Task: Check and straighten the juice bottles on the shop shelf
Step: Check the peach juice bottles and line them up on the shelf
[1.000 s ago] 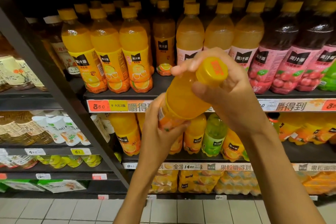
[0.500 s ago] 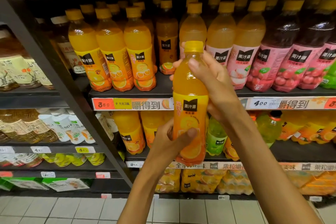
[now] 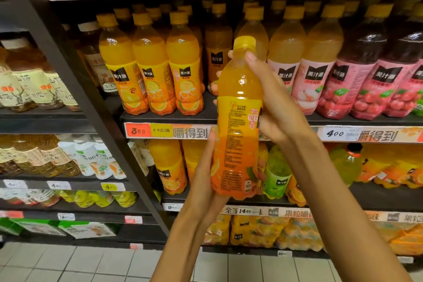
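Before price tags "380" (image 3: 138, 130), orange juice bottle (image 3: 238, 121) (small-print side out) clasped by both hands: left hand (image 3: 206, 181), right hand (image 3: 278, 107).

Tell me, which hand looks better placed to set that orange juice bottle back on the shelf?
Probably the right hand: it grips the orange juice bottle high on its upper body, nearest the gap in the shelf row behind. The left hand only holds it low, near the base.
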